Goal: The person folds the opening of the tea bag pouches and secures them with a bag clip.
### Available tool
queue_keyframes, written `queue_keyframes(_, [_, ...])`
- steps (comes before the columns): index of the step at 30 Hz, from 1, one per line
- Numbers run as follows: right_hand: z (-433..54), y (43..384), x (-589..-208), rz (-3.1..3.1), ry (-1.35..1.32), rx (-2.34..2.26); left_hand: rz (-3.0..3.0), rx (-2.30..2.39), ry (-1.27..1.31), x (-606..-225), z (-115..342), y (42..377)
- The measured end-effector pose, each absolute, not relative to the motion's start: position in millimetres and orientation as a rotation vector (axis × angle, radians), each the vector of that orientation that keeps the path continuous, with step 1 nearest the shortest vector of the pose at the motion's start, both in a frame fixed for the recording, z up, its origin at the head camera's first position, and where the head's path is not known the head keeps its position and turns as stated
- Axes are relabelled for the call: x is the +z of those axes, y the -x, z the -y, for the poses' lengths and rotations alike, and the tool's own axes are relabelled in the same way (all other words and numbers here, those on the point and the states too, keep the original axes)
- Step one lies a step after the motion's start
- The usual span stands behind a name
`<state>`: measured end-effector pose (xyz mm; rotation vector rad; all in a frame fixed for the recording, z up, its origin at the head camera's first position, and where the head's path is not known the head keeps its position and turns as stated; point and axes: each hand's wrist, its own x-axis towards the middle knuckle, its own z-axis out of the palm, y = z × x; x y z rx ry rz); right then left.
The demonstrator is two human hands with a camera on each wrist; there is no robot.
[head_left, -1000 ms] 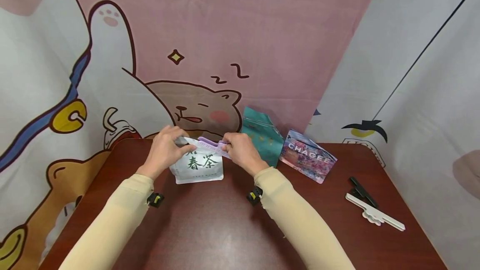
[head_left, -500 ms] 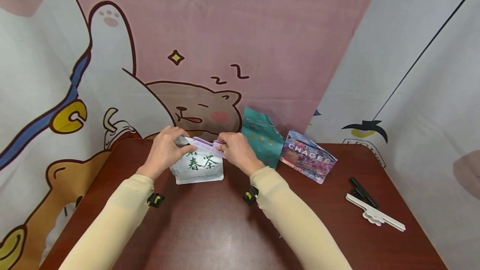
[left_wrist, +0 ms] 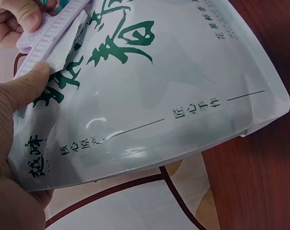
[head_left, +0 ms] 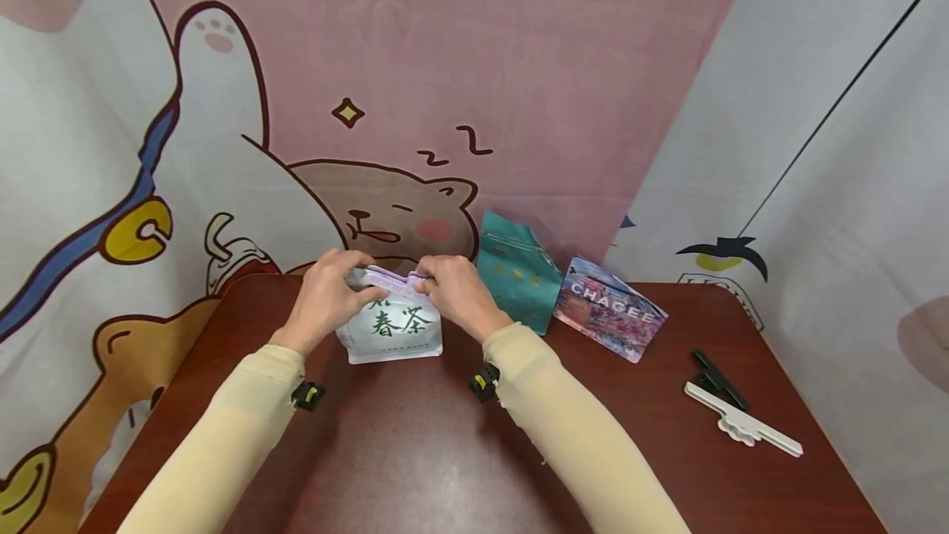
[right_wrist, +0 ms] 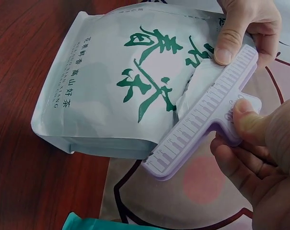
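A white tea bag [head_left: 395,338] with green characters stands on the table in the head view. My left hand [head_left: 326,299] pinches its folded top corner, thumb on the front face. A lilac bag clip [right_wrist: 202,115] with a ruler-like printed edge lies along the bag's folded top in the right wrist view. Its handle tab is pinched between the thumb and fingers of my right hand [head_left: 461,297]. In the left wrist view, my left thumb touches the clip's near end. How deep the fold sits inside the clip is hidden.
To the right of the white bag stand a teal pouch [head_left: 519,274] and a purple-pink CHAGEE packet [head_left: 608,309]. A black clip [head_left: 719,380] and a white clip [head_left: 743,419] lie near the right edge of the brown table [head_left: 415,460]. Behind hangs a cartoon cloth [head_left: 549,89].
My right hand has moved left with the lilac clip, which slides along the bag's top toward my left hand. The left hand and the bag stay in place.
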<state>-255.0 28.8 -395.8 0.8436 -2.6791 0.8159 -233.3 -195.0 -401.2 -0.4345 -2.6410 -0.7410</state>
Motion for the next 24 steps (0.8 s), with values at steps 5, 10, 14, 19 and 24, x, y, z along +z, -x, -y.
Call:
queue_keyframes(5, [-26.6,253.8,-395.1,2.688,-0.844,0.815,2.628,-0.726,0.452,-401.8,194.8,233.8])
queue_keyframes(10, [-25.0,252.7,-393.4,2.692,-0.857,0.788,2.616,-0.719,0.469,-401.9,194.7,233.8])
queue_keyframes(14, [-24.4,252.5,-392.3,2.700,-0.852,0.773,2.608,-0.705,0.484,-402.4,195.0,235.0])
queue_keyframes(19, [-24.0,252.4,-392.0,2.694,-0.874,0.764,2.613,-0.699,0.488,-402.8,195.5,236.2])
queue_keyframes(24, [-24.8,252.0,-392.3,2.687,-0.898,0.763,2.609,-0.676,0.502,-402.6,196.5,236.1])
